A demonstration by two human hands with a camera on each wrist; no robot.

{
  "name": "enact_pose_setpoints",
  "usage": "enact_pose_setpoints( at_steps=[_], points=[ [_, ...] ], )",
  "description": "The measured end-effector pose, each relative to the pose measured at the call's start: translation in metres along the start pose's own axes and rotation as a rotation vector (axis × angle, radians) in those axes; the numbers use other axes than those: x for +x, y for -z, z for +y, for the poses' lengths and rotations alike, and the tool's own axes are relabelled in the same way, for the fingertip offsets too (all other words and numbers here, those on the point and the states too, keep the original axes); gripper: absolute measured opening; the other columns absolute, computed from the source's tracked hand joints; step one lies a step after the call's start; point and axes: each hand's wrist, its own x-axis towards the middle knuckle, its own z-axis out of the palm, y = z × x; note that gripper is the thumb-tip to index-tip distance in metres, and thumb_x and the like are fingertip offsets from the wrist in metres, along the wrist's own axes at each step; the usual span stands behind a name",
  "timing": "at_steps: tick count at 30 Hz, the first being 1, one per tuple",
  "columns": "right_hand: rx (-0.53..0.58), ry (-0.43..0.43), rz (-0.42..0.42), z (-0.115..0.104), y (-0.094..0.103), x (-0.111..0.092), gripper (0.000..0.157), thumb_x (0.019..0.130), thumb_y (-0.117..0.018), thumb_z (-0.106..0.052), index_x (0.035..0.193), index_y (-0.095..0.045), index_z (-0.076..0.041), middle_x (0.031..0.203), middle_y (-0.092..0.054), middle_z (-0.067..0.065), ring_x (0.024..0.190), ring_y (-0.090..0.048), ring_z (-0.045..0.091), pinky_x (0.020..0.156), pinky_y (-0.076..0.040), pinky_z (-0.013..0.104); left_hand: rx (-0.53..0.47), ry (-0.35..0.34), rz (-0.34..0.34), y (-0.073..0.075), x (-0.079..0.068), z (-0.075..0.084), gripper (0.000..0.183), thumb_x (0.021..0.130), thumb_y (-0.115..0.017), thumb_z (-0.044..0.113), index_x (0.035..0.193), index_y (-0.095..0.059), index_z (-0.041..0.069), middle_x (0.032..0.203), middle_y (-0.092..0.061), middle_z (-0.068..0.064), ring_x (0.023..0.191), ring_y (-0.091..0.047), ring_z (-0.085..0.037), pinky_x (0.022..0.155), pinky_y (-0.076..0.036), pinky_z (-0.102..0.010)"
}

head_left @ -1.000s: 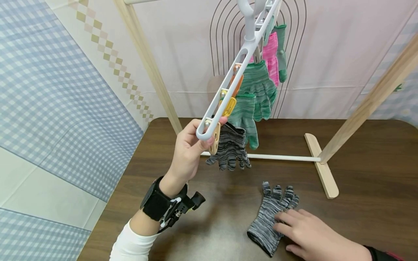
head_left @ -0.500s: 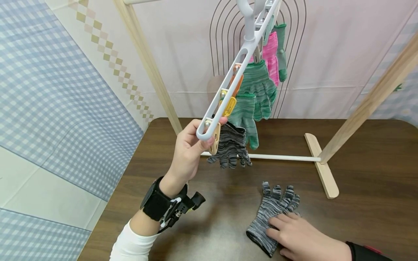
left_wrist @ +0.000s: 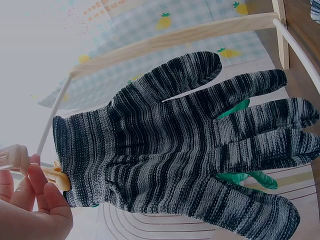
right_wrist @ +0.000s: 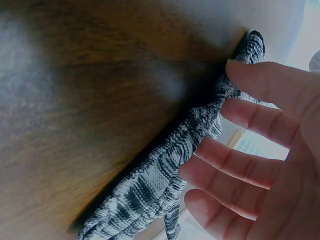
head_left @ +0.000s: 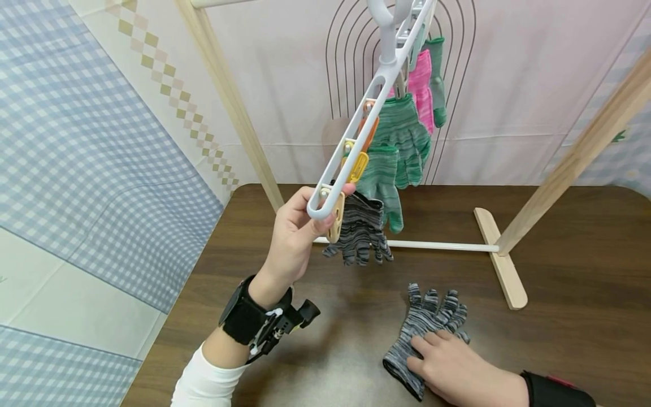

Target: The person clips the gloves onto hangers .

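A light-grey clip hanger (head_left: 373,113) slopes toward me, and my left hand (head_left: 295,229) pinches a beige clothespin (head_left: 335,217) at its near end. From that end hangs a black-and-grey knit glove (head_left: 358,226), fingers down; its cuff by the clip fills the left wrist view. Another such glove (head_left: 427,314) lies flat on the table, fingers pointing away. Over its lower part lies my right hand (head_left: 452,362); in the right wrist view its fingertips touch the knit (right_wrist: 155,175) with fingers slightly bent, apparently not gripping it.
Green gloves (head_left: 404,141) and a pink knit item (head_left: 422,90) hang farther along the hanger. A yellow clothespin (head_left: 358,167) sits behind the beige one. The wooden rack post (head_left: 574,152), its foot (head_left: 500,260) and a white bar (head_left: 442,245) stand on the brown table (head_left: 569,339).
My right hand has slid left across the lying glove, toward its cuff. The glove has shifted very slightly. My left hand stays at the hanger's end; the hanging glove sways a little.
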Motion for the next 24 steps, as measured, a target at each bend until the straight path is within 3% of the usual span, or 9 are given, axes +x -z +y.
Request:
enact_pose_setpoints(
  at_steps=[10,17,24],
  points=[
    [0.020,0.011,-0.008,0.001,0.001,0.001,0.014,0.068,-0.069,-0.015,0.070,-0.056,-0.022,0.064,-0.042,-0.008,0.055,-0.034,0.006,0.052,-0.025,0.019,0.002,0.026,0.004,0.000,-0.001,0.002,0.018,0.079,-0.063,0.033,0.085,-0.053,0.019,0.107,-0.062,0.006,0.071,-0.040,-0.009,0.059,-0.032,-0.020],
    [0.209,-0.017,-0.007,0.001,0.009,0.006,0.019,0.073,-0.065,-0.011,0.073,-0.049,-0.021,0.059,-0.037,-0.016,0.053,-0.030,-0.003,0.054,-0.024,0.016,-0.005,0.033,0.003,-0.002,0.000,0.005,0.019,0.079,-0.064,0.033,0.086,-0.054,0.018,0.106,-0.062,0.005,0.078,-0.046,-0.010,0.061,-0.036,-0.019],
    [0.357,-0.051,0.015,0.001,0.024,0.018,0.013,0.084,-0.056,-0.015,0.079,-0.047,-0.023,0.063,-0.039,-0.022,0.056,-0.033,-0.008,0.055,-0.030,0.015,-0.015,0.053,-0.025,-0.002,0.001,0.005,0.016,0.081,-0.063,0.027,0.089,-0.054,0.016,0.108,-0.063,0.006,0.111,-0.050,-0.018,0.080,-0.038,-0.025]
  ],
)
